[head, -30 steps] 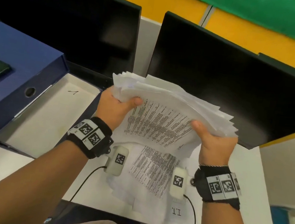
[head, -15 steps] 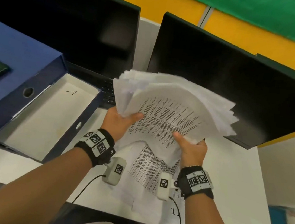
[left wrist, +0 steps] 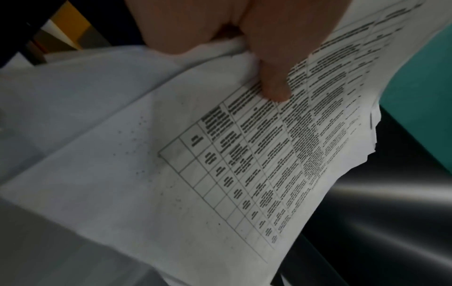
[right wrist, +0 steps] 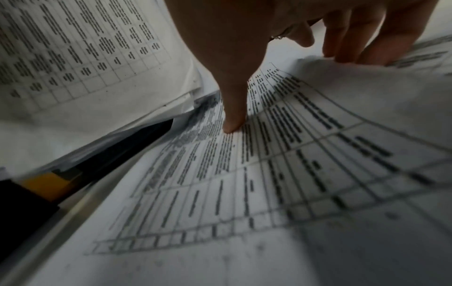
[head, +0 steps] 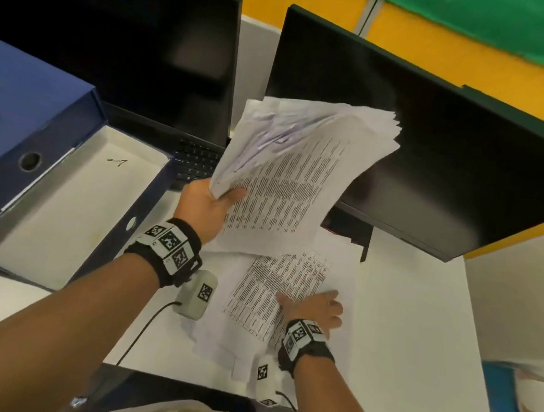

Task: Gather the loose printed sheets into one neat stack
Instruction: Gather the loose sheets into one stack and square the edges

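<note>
- left hand (head: 208, 206) is gripping a messy bundle of sheets (head: 296, 178), thumb on top, held up above the right hand
- right hand (head: 314, 309) is flat, fingers pressing a printed sheet (head: 274, 291) lying right under it on the desk (head: 418, 341)

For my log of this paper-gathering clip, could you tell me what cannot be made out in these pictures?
- Printed text on the held bundle: too small and blurred in every view.
- Left hand fingers: behind the bundle in the head view.
- Sheets on the desk: their count is hidden by overlap and the bundle.
- Right hand grip: fingertips touch the sheets; blur in the right wrist view hides any pinch.
</note>
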Tool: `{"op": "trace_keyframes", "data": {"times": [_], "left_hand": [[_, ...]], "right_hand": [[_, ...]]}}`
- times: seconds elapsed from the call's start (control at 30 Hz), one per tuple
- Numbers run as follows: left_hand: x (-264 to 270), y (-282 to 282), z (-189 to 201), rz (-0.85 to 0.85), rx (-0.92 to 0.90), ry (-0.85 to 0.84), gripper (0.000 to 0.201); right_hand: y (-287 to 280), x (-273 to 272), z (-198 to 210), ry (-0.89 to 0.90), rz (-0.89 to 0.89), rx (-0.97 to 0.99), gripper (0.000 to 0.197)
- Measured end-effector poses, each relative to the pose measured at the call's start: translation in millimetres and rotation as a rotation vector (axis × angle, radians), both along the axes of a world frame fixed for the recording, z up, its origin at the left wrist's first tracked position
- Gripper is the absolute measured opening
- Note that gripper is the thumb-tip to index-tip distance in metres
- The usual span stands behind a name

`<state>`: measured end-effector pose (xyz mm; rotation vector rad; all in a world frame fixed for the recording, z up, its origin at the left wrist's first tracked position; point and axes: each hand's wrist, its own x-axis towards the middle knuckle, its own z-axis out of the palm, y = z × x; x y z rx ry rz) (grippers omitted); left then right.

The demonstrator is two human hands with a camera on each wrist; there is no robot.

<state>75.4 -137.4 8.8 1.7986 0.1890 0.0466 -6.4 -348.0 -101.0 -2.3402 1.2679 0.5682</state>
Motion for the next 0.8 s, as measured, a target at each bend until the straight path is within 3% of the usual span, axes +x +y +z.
{"op": "trace_keyframes", "data": {"times": [0.17,0.3,0.43,0.53,0.67,0.8], "left_hand": [[3.1,8.6,7.1,0.0,-0.087,-0.027,0.02],[2.3,11.0,8.7,0.002,-0.126,0.013,0.025],[1.0,17.3,3.1,0.008,-0.14,0.146,0.019],[-3.3,22.9,-17.1,-0.021,-0.09,0.336,0.019],[-8.4,30.1,-60.2,-0.078,0.095,0.598,0.033],[-16.5,30.0,-85.4,-0.142,0.26,0.707,0.047]], "right_hand": [[-5.5,6.0,-1.6,-0.152,-0.118,0.173,0.127],[-12.9,0.1,0.7,-0.29,-0.168,0.235,0.083],[-41.5,-3.5,36.2,-0.375,-0.055,0.193,0.047],[-69.0,-2.0,81.1,-0.422,0.137,0.045,0.019],[-93.9,-0.5,156.6,-0.512,0.338,-0.161,0.019],[-100.3,3.7,190.2,-0.694,0.247,-0.004,0.025]]}}
